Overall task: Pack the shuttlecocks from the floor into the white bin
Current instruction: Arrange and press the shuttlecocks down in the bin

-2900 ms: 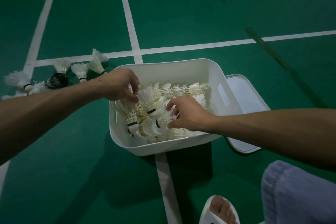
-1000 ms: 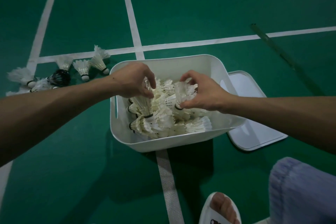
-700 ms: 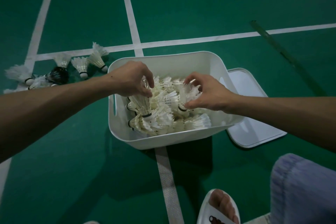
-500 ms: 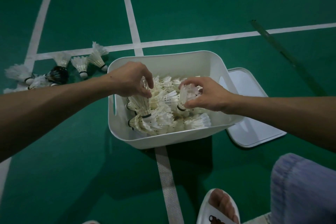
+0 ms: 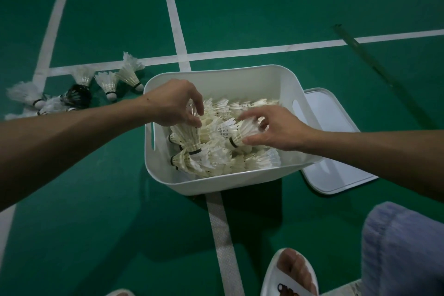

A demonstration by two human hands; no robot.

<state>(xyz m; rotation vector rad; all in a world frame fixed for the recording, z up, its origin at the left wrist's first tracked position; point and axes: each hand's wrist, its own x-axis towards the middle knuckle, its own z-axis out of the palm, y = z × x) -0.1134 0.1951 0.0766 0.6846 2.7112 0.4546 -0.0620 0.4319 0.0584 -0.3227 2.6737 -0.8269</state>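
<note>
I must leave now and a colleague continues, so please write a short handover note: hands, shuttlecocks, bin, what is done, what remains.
Left hand: grips the feather end of a shuttlecock stack inside the white bin.
Right hand: curved round one shuttlecock in the bin; blurred, grip unclear.
Done: the bin holds many shuttlecocks.
To do: loose shuttlecocks lie on the floor left of the bin, including a black shuttlecock.
The lid lies beside the bin.

No legible text; slipper (image 5: 274, 277) mark possibly lettering.
</note>
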